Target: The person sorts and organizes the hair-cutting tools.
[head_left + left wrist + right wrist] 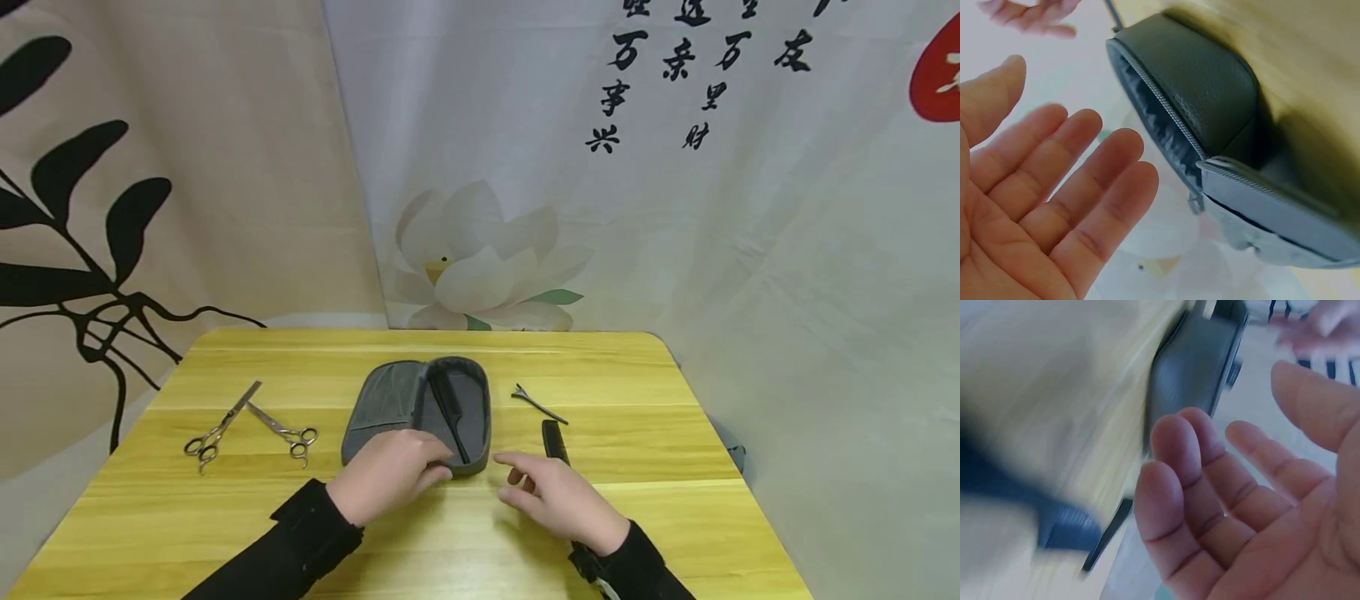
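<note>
A grey zip case (381, 398) lies unfolded on the table, its lid to the left. Inside its right half rests a black comb (447, 402) with a narrow handle. My left hand (393, 471) hovers over the case's near edge, fingers loosely extended, holding nothing; the left wrist view shows its bare palm beside the zipped rim (1166, 103). Just right of the case is my right hand (555, 496), empty, with fingers relaxed and slightly bent. Beyond it lies a second black comb (553, 439), partly hidden by that hand. A metal hair clip (540, 405) lies farther back.
Toward the left of the wooden table (645, 383) lie two pairs of scissors, one longer (225, 423) and one shorter (283, 429), their tips close together. Behind the table hangs a printed cloth (750, 250).
</note>
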{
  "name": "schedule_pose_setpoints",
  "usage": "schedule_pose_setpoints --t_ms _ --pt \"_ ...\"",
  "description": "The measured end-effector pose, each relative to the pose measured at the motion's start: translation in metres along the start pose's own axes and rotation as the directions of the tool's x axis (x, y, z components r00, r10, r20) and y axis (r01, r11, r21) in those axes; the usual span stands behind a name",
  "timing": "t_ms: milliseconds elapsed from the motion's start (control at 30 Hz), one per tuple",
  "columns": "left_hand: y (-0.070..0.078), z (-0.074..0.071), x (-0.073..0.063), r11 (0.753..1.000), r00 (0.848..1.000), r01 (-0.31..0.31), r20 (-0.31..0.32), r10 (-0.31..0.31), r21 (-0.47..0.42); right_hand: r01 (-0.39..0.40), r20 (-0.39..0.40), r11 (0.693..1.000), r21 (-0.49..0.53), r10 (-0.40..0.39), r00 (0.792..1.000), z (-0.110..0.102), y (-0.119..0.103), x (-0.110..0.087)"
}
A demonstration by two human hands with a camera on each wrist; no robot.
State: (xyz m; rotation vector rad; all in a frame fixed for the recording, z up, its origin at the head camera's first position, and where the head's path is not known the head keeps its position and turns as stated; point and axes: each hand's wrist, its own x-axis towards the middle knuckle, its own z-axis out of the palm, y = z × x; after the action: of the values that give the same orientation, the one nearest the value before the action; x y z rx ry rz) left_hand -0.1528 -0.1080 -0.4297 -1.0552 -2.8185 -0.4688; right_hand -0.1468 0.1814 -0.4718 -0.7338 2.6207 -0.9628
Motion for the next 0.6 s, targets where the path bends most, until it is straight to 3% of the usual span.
schedule_pose_setpoints --t_ms 100,200,267,333,467,500,600 --pt "0.001 -0.002 -0.017 0.993 0.997 0.079 -0.007 -0.080 -0.089 -0.058 -0.031 0.998 -0.003 0.057 0.998 -0.014 0.017 -0.012" --pt "0.000 -0.001 -0.032 0.958 0.978 0.207 0.015 -0.209 -0.200 -0.131 -0.065 0.991 -0.009 0.130 0.989 -0.028 0.036 -0.026" --pt "-0.003 0.000 -0.044 0.913 0.956 0.289 0.035 -0.291 -0.288 -0.179 -0.105 0.983 -0.025 0.176 0.979 -0.034 0.045 -0.034" --pt "-0.005 0.004 -0.055 0.854 0.921 0.380 0.061 -0.384 -0.356 -0.242 -0.146 0.969 -0.052 0.232 0.962 -0.035 0.052 -0.040" --pt "-0.011 0.013 -0.075 0.750 0.861 0.488 0.107 -0.497 -0.445 -0.360 -0.230 0.927 -0.110 0.328 0.916 -0.025 0.060 -0.045" --pt "-0.012 0.015 -0.078 0.729 0.848 0.508 0.116 -0.518 -0.458 -0.388 -0.250 0.913 -0.126 0.349 0.903 -0.021 0.060 -0.045" --pt "-0.016 0.021 -0.087 0.694 0.829 0.530 0.123 -0.546 -0.487 -0.434 -0.293 0.886 -0.163 0.376 0.879 -0.011 0.056 -0.043"
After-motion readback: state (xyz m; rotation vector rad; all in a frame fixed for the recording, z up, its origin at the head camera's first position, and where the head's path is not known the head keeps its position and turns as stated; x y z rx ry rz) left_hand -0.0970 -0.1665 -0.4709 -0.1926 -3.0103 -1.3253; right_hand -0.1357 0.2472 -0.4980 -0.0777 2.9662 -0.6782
